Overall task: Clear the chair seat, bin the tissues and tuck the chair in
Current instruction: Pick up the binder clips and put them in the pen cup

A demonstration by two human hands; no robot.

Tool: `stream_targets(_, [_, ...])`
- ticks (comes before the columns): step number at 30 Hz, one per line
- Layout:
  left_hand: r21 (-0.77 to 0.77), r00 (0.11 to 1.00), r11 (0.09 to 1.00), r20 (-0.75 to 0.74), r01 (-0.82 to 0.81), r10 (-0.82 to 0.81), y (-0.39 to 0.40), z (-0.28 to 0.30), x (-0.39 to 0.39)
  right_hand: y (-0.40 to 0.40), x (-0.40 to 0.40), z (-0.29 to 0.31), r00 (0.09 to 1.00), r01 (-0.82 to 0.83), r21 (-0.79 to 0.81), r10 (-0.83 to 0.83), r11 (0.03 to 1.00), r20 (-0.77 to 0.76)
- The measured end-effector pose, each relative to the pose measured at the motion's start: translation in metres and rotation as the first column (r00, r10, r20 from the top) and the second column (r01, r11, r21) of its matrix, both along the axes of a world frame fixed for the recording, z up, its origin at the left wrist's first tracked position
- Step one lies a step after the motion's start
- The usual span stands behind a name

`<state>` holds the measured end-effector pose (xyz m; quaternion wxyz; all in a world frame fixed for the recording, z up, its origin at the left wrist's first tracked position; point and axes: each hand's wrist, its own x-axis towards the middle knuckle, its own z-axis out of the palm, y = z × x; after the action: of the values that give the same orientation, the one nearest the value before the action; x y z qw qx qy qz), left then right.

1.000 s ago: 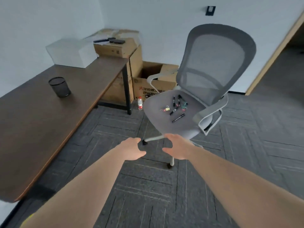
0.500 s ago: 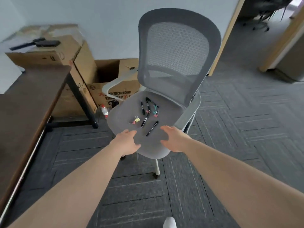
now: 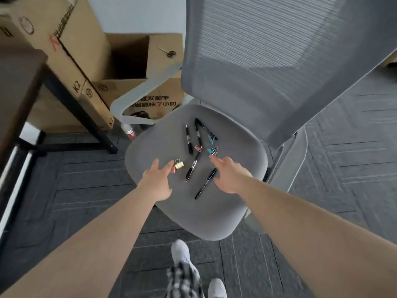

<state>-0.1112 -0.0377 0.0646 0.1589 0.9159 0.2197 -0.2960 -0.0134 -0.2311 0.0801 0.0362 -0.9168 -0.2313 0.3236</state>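
Observation:
A grey office chair with a mesh back stands in front of me, its seat (image 3: pixel 232 147) strewn with several black pens (image 3: pixel 205 183) and small binder clips. A yellow clip (image 3: pixel 179 164) lies by the fingertips of my left hand (image 3: pixel 158 180), which hovers open over the seat's left side. A teal clip (image 3: pixel 212 150) lies just beyond my right hand (image 3: pixel 228 176), which is open too, its fingers over the lowest pen. Neither hand holds anything. No tissues are in view.
A dark wooden desk (image 3: pixel 15 76) with a black leg sits at the left. Cardboard boxes (image 3: pixel 86 46) stand behind the chair's white armrest (image 3: pixel 137 97). A small bottle (image 3: pixel 129 131) lies on the carpet. My shoes (image 3: pixel 180 252) are just below the seat.
I have stepped closer to the chair and the view has tilted down. Both hands have moved forward from the seat's front edge to over the pens and clips.

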Motion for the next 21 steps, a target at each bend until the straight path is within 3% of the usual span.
stream_targets(11, [-0.067,0.969,0.971,-0.078,0.23,-0.235,0.051,-0.108,0.083,0.062,0.071,-0.103,0.983,0.185,-0.131,-0.185,0.974,0.006])
stream_targets(21, [-0.028,0.946,0.947,-0.042,0.321,-0.321,0.038,-0.147,0.111,0.067,0.105,-0.147,0.992,0.127,-0.132,-0.129,0.983,-0.006])
